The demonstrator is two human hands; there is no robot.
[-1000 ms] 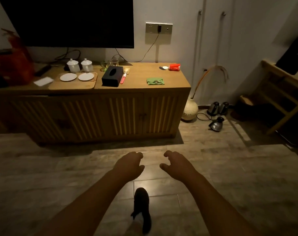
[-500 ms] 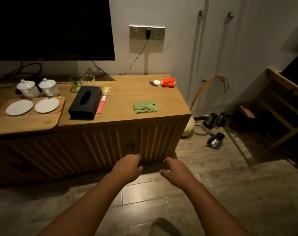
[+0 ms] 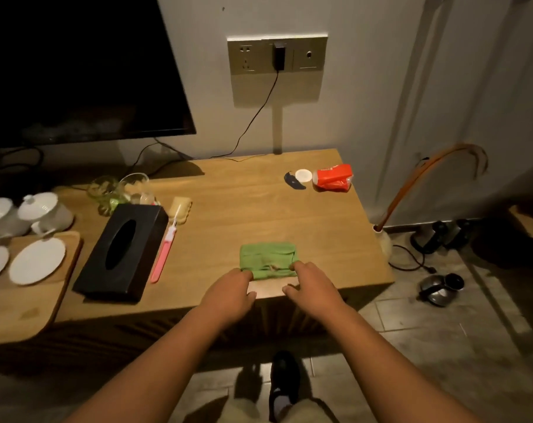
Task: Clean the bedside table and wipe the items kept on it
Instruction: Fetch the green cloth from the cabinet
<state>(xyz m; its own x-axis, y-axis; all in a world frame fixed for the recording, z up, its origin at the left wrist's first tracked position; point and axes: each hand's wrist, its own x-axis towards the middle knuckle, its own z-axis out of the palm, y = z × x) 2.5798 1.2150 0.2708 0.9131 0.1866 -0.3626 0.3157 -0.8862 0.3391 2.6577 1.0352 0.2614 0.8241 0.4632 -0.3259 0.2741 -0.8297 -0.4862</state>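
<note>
On the wooden worktop (image 3: 259, 209) one folded green cloth (image 3: 266, 257) is lying near the front edge. To its left are sitting one black tissue box (image 3: 122, 250), one pink-handled brush (image 3: 167, 248) just beside the box, two clear glasses (image 3: 119, 190) behind it, two white lidded cups (image 3: 27, 213) and two white saucers (image 3: 36, 261) on a wooden tray (image 3: 24, 303). Toward the back right corner are lying one red packet (image 3: 332, 178), one small white lid (image 3: 303, 175) and one dark curved object (image 3: 292, 181), close together. One charger (image 3: 279, 58) is plugged into the wall socket panel (image 3: 277, 54), and three kettles are sitting on the floor (image 3: 442, 346) to the right.

Half a second ago both hands were hanging in front of the cabinet doors, short of the top; now they are reaching over the front edge and the worktop is filling much more of the view.

The left hand (image 3: 228, 293) is touching the cloth's near left corner with fingers curled, partly open. The right hand (image 3: 312, 285) is touching the near right corner the same way, fingers bent onto the fabric. Whether either is actually pinching the cloth I cannot tell; it is lying flat on the wood.
</note>
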